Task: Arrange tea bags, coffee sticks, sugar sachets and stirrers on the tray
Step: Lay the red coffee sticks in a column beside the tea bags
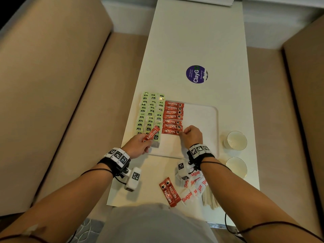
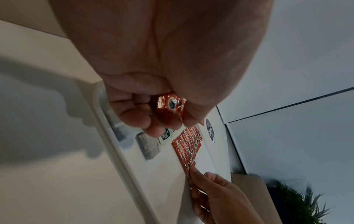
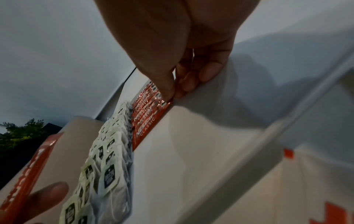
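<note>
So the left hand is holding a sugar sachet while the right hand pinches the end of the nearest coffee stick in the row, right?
Not quite: the left hand holds a red coffee stick, not a sugar sachet, as the head view shows. The right hand does pinch the row's nearest stick.

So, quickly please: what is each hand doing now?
Left hand: holds one coffee stick.
Right hand: pinches the end of the nearest coffee stick in the row.
</note>
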Action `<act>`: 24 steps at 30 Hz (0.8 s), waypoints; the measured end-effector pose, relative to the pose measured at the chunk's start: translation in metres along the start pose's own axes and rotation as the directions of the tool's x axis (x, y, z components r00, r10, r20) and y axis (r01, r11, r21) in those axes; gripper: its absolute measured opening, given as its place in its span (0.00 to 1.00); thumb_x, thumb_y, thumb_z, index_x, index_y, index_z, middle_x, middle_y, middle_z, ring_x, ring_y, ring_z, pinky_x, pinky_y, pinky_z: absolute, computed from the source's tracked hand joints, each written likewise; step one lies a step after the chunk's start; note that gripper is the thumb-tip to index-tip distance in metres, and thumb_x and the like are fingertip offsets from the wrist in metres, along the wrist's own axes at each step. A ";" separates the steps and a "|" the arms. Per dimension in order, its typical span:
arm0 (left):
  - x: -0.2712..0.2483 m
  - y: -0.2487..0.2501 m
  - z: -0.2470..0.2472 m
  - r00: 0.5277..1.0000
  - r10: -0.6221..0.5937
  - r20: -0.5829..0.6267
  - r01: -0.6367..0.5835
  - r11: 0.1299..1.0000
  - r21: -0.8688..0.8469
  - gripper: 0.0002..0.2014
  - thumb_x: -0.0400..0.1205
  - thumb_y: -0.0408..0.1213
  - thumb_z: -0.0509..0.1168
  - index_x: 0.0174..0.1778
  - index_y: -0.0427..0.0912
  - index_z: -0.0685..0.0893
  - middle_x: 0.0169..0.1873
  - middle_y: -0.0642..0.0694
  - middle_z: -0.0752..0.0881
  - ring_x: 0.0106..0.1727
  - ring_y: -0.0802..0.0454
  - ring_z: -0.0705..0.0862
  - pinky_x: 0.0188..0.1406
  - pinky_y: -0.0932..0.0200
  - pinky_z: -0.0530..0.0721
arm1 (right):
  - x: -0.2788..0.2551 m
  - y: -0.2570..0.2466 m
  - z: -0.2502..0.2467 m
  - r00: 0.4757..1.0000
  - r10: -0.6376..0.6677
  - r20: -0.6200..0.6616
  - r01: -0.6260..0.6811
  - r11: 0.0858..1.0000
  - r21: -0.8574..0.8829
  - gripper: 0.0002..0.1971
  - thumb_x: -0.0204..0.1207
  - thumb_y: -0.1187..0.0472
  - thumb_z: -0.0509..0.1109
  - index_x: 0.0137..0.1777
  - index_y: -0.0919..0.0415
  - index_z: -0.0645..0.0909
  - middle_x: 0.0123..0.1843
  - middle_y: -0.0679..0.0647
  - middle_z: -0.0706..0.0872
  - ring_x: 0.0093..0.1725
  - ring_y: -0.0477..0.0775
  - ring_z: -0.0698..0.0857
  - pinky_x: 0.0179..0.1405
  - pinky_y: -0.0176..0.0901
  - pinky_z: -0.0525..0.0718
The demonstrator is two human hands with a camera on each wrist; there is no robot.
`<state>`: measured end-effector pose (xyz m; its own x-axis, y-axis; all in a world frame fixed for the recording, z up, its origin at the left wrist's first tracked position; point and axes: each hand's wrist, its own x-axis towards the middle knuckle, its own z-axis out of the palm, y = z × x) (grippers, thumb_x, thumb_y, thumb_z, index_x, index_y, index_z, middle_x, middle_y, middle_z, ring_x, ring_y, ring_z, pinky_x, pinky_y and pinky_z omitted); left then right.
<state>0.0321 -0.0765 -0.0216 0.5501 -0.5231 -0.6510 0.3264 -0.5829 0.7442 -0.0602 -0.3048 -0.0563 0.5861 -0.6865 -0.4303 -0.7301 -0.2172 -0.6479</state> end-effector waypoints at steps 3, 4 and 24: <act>-0.002 0.002 0.002 1.000 0.013 0.017 -0.013 1.000 -0.008 0.08 0.90 0.30 0.58 0.60 0.37 0.82 0.33 0.45 0.79 0.29 0.52 0.78 0.29 0.63 0.75 | -0.001 -0.001 -0.002 1.000 0.011 0.009 -0.011 1.000 -0.002 0.15 0.76 0.58 0.76 0.33 0.53 0.73 0.35 0.50 0.82 0.37 0.52 0.81 0.40 0.44 0.81; -0.003 0.003 0.003 1.000 0.015 0.018 -0.015 1.000 -0.011 0.09 0.90 0.30 0.57 0.61 0.36 0.82 0.33 0.45 0.79 0.30 0.52 0.78 0.28 0.64 0.75 | -0.002 -0.001 -0.002 1.000 0.011 0.015 -0.011 1.000 -0.008 0.16 0.76 0.58 0.77 0.32 0.53 0.72 0.34 0.49 0.81 0.36 0.52 0.80 0.39 0.44 0.80; -0.004 0.010 0.013 0.992 0.080 0.093 -0.086 0.994 0.064 0.11 0.86 0.38 0.69 0.49 0.33 0.90 0.34 0.48 0.91 0.31 0.54 0.81 0.32 0.62 0.76 | -0.041 -0.033 0.000 0.883 -0.344 0.318 0.242 0.917 0.318 0.06 0.84 0.61 0.73 0.54 0.63 0.88 0.42 0.52 0.90 0.34 0.39 0.86 0.35 0.29 0.81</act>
<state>0.0231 -0.0884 -0.0133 0.5008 -0.6234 -0.6005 0.2277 -0.5744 0.7862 -0.0602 -0.2699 -0.0176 0.8806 -0.3111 -0.3573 -0.4156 -0.1451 -0.8979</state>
